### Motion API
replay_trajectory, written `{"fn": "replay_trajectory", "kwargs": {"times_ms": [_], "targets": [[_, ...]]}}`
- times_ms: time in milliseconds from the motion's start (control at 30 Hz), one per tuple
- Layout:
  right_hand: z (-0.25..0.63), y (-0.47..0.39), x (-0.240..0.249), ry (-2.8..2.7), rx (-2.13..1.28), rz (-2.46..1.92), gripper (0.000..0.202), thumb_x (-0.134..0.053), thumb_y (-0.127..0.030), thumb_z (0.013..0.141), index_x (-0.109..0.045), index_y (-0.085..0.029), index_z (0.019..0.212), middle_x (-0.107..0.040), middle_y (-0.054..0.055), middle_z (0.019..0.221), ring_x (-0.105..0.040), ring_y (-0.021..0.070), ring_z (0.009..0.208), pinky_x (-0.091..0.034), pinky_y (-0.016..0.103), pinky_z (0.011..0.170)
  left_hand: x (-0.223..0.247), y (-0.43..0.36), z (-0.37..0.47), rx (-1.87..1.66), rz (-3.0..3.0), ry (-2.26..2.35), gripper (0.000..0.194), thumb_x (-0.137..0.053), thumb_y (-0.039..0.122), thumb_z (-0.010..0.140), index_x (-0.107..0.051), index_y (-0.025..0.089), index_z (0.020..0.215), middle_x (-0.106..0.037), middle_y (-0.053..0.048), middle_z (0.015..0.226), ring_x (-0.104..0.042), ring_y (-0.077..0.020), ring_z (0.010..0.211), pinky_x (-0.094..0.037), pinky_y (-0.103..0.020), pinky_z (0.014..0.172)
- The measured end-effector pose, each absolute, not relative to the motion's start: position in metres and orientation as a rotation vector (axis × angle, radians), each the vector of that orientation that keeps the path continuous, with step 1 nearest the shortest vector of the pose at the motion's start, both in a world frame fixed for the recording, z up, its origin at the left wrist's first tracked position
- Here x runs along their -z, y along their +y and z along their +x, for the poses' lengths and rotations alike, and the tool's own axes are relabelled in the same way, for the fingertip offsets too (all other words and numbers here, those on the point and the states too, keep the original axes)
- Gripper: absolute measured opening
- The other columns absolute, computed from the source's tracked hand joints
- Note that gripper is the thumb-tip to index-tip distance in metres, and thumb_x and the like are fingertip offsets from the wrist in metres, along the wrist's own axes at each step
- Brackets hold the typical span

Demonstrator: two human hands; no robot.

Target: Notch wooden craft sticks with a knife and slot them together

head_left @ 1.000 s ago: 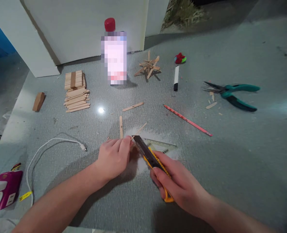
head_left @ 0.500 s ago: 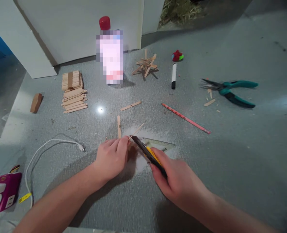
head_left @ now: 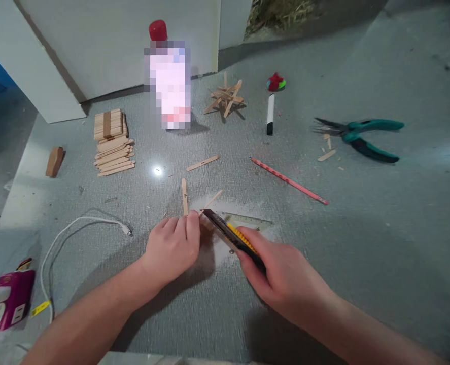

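My left hand (head_left: pixel 174 243) is closed on a thin wooden craft stick (head_left: pixel 215 198), whose far end sticks out up and to the right. Wrapped round a black and yellow utility knife (head_left: pixel 234 234) is my right hand (head_left: pixel 283 263). The knife's blade tip touches the stick just beside my left fingertips. Under the knife lies a clear set square (head_left: pixel 247 219) on a patch of pale dust. Two marked craft sticks lie beyond my left hand: one upright in view (head_left: pixel 184 196), the other slanted (head_left: pixel 203 162).
Stacked craft sticks (head_left: pixel 114 147) lie at left, near a brown wooden piece (head_left: pixel 55 161) and a white cable (head_left: pixel 95 219). A star of sticks (head_left: pixel 225 97), a white marker-like item (head_left: pixel 271 114), a red pencil (head_left: pixel 289 181) and teal pliers (head_left: pixel 361 138) lie beyond. A blurred red-capped bottle (head_left: pixel 158 30) stands behind.
The whole view has shifted slightly. Both hands keep their grips, and the blade stays against the stick at nearly the same place.
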State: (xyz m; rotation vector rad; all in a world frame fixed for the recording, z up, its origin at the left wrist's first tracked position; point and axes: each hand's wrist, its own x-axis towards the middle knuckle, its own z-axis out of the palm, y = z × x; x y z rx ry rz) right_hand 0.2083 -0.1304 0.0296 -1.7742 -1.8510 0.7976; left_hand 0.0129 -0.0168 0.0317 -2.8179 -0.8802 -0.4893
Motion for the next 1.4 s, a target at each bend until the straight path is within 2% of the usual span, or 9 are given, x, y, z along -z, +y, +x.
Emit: {"fn": "replay_trajectory", "kwargs": {"times_ms": [133, 200, 267, 367, 500, 700, 900, 1200, 1400], "targets": [[0.229, -0.123, -0.032, -1.695, -0.876, -1.874, 0.025, -0.041, -0.035, 0.098, -0.058, -0.020, 0.109, -0.070, 0.002, 0.071, -0.062, 0.0163, 0.054, -0.042, 0.027, 0.052, -0.032, -0.009, 0.008, 0.440, -2.893, -1.036, 0.025, -0.041, 0.008, 0.092, -0.061, 0.016, 0.078, -0.055, 0.000, 0.051, -0.049, -0.0142, 0.044, -0.023, -0.027, 0.045], [0.238, -0.119, -0.033, -1.637, -0.831, -1.921, 0.025, -0.043, -0.037, 0.098, -0.059, -0.020, 0.105, -0.068, 0.000, 0.067, -0.059, 0.0153, 0.052, -0.041, 0.026, 0.053, -0.035, -0.005, 0.005, 0.434, -2.941, -1.158, 0.027, -0.041, 0.012, 0.095, -0.061, 0.015, 0.079, -0.057, 0.000, 0.052, -0.049, -0.0140, 0.042, -0.023, -0.026, 0.045], [0.242, -0.118, -0.034, -1.648, -0.830, -1.894, 0.023, -0.046, -0.037, 0.097, -0.060, -0.021, 0.104, -0.066, -0.001, 0.065, -0.058, 0.0143, 0.051, -0.040, 0.026, 0.053, -0.040, -0.003, 0.005, 0.442, -3.021, -1.265, 0.027, -0.041, 0.018, 0.100, -0.063, 0.016, 0.085, -0.059, 0.001, 0.053, -0.052, -0.0124, 0.043, -0.028, -0.024, 0.045], [0.237, -0.121, -0.036, -1.672, -0.786, -1.803, 0.022, -0.047, -0.034, 0.096, -0.061, -0.021, 0.107, -0.070, 0.001, 0.073, -0.063, 0.0158, 0.057, -0.043, 0.027, 0.056, -0.047, -0.004, 0.007, 0.489, -3.143, -1.377, 0.030, -0.038, 0.023, 0.104, -0.065, 0.017, 0.091, -0.062, 0.004, 0.056, -0.056, -0.0096, 0.045, -0.037, -0.020, 0.046], [0.225, -0.129, -0.035, -1.735, -0.730, -1.749, 0.023, -0.046, -0.033, 0.096, -0.060, -0.022, 0.111, -0.074, 0.006, 0.085, -0.068, 0.0183, 0.063, -0.047, 0.028, 0.058, -0.047, -0.009, 0.011, 0.583, -3.202, -1.451, 0.032, -0.039, 0.025, 0.104, -0.067, 0.016, 0.095, -0.062, 0.004, 0.056, -0.056, -0.0085, 0.044, -0.040, -0.019, 0.046], [0.217, -0.130, -0.032, -1.803, -0.808, -1.743, 0.023, -0.044, -0.033, 0.096, -0.062, -0.022, 0.107, -0.073, 0.004, 0.078, -0.064, 0.0173, 0.056, -0.045, 0.028, 0.054, -0.039, -0.014, 0.009, 0.686, -3.182, -1.337, 0.028, -0.042, 0.024, 0.103, -0.067, 0.014, 0.099, -0.061, 0.003, 0.056, -0.055, -0.0091, 0.044, -0.038, -0.020, 0.046], [0.215, -0.132, -0.031, -1.831, -0.797, -1.704, 0.022, -0.044, -0.030, 0.097, -0.060, -0.023, 0.111, -0.073, 0.004, 0.080, -0.068, 0.0179, 0.063, -0.045, 0.027, 0.057, -0.032, -0.016, 0.007, 0.739, -3.086, -1.169, 0.024, -0.043, 0.020, 0.101, -0.064, 0.012, 0.106, -0.069, -0.002, 0.066, -0.061, -0.0118, 0.052, -0.042, -0.022, 0.050], [0.216, -0.132, -0.030, -1.794, -0.843, -1.729, 0.022, -0.046, -0.033, 0.096, -0.060, -0.023, 0.108, -0.073, 0.005, 0.083, -0.066, 0.0178, 0.061, -0.045, 0.028, 0.057, -0.034, -0.016, 0.008, 0.749, -3.032, -1.105, 0.020, -0.044, 0.019, 0.100, -0.062, 0.013, 0.105, -0.067, -0.001, 0.062, -0.061, -0.0112, 0.050, -0.041, -0.022, 0.048], [0.216, -0.132, -0.032, -1.777, -0.838, -1.707, 0.020, -0.045, -0.031, 0.097, -0.058, -0.022, 0.108, -0.070, 0.002, 0.076, -0.062, 0.0157, 0.055, -0.043, 0.027, 0.054, -0.034, -0.017, 0.008, 0.765, -3.041, -1.086, 0.020, -0.044, 0.018, 0.101, -0.063, 0.013, 0.107, -0.069, -0.001, 0.064, -0.062, -0.0107, 0.051, -0.041, -0.022, 0.050]]}}
